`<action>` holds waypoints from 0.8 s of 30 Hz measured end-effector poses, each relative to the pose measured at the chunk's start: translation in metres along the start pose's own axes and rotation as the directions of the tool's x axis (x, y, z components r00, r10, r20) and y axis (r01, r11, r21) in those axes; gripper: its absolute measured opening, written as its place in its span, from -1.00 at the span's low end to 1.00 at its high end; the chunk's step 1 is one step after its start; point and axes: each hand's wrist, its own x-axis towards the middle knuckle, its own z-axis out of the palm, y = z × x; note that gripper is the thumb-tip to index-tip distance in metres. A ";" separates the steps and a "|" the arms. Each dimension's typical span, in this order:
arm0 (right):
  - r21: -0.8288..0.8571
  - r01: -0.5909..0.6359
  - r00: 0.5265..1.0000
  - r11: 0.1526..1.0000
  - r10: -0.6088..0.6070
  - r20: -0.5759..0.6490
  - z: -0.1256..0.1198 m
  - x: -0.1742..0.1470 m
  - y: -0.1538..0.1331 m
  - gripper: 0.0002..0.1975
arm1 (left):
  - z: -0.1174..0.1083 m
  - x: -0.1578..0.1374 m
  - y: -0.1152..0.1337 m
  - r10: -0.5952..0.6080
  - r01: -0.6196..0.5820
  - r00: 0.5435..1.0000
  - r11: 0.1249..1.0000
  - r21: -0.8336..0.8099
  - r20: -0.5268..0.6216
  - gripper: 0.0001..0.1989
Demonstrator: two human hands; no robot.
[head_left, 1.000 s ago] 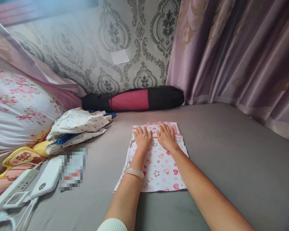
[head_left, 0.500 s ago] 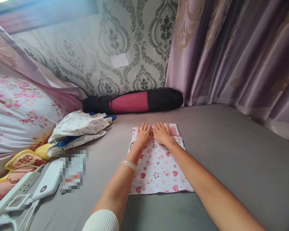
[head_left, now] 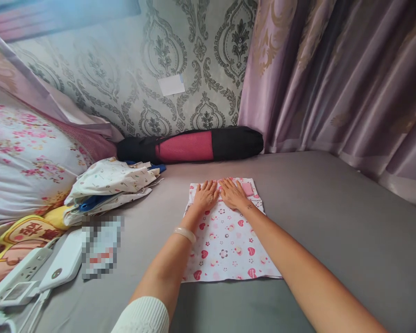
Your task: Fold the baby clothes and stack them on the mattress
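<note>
A white cloth [head_left: 225,249] printed with red hearts and flowers lies folded on the grey bed sheet. Its far edge is turned over into a band, with a plain pink patch [head_left: 247,189] at the right of it. My left hand [head_left: 205,195] rests flat on the left part of this band, fingers stretched out and pointing away from me. Beside it, my right hand [head_left: 233,193] presses flat on the band's middle, also with fingers extended. The two hands nearly touch. The cloth under the palms is hidden.
A black and pink rolled bag [head_left: 185,147] lies along the wall. To the left are a pile of crumpled clothes [head_left: 107,182], a white power strip [head_left: 21,273], a white power bank [head_left: 63,259] with cables, and a yellow cushion [head_left: 27,231]. Purple curtains [head_left: 315,83] hang at the right.
My left hand has shifted very slightly with its fingers a little closer together. Both hands stay flat on the cloth's far band. The view has moved slightly.
</note>
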 end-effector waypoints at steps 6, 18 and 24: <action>0.006 -0.121 0.989 0.993 0.121 -0.089 -0.008 0.001 0.006 -0.43 | -0.007 -0.008 -0.006 -0.077 0.084 0.991 0.995 0.054 -0.112 -0.43; -0.021 -0.185 0.980 0.982 0.183 -0.078 0.006 0.000 0.009 -0.43 | -0.007 -0.011 -0.013 -0.096 0.093 0.993 0.995 -0.036 -0.064 -0.47; -0.009 -0.218 0.971 0.976 0.216 -0.100 -0.007 -0.003 0.026 -0.41 | -0.013 -0.016 -0.024 -0.128 0.126 0.989 0.992 -0.029 -0.078 -0.45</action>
